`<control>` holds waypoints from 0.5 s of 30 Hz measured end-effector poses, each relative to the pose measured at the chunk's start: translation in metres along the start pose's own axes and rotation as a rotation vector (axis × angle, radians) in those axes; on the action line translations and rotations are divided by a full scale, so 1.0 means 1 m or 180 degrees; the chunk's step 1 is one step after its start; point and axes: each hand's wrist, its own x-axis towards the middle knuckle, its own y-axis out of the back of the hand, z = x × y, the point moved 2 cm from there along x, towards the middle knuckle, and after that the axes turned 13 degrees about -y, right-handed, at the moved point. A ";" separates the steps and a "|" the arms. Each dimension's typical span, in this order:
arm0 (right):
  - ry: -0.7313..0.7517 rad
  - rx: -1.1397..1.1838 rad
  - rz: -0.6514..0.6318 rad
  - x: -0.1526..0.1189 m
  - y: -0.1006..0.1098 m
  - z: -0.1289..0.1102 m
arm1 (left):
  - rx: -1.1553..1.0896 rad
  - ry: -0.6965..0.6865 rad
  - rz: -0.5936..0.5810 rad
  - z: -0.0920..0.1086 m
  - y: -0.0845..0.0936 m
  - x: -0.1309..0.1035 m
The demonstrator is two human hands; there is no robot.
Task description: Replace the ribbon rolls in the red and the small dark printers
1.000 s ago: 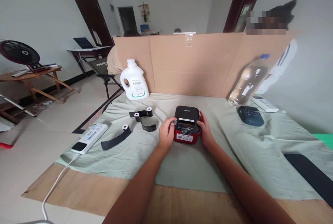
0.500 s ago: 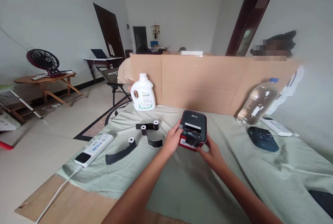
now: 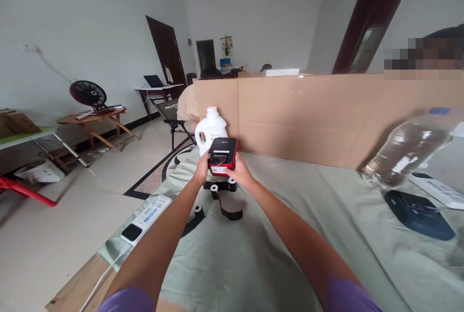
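Both my hands grip a small label printer (image 3: pixel 224 155) with a black top and red sides, held up in front of the white jug (image 3: pixel 213 126). My left hand (image 3: pixel 202 169) closes on its left side, and my right hand (image 3: pixel 239 171) on its right side with the thumb at the front edge. Dark film shows in the printer's front opening. Just below and nearer lie small rolls with black strips unwound: one roll (image 3: pixel 214 191), another at the right (image 3: pixel 232 185), and a third (image 3: pixel 198 210) partly behind my left forearm.
A white power strip (image 3: pixel 147 220) with a cable lies left on the green cloth (image 3: pixel 290 196). Cardboard (image 3: pixel 300 114) stands along the back. At right are a clear bottle (image 3: pixel 409 145), a dark blue device (image 3: pixel 418 213) and another white strip (image 3: pixel 438 191). People sit beyond the cardboard.
Both hands have carried the printer left and farther away, from the middle of the cloth to above the rolls and before the jug. The camera view has turned left.
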 end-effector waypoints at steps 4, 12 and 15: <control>-0.0190 -0.0104 -0.0052 -0.005 -0.016 0.010 | 0.0117 0.0193 0.0145 -0.011 0.020 -0.010; -0.0483 0.0056 -0.0465 -0.010 -0.023 0.031 | 0.0772 0.0402 0.0039 -0.020 0.034 -0.019; -0.0778 0.0145 -0.0585 -0.012 -0.017 0.032 | 0.1325 0.0311 -0.0085 -0.007 0.036 -0.013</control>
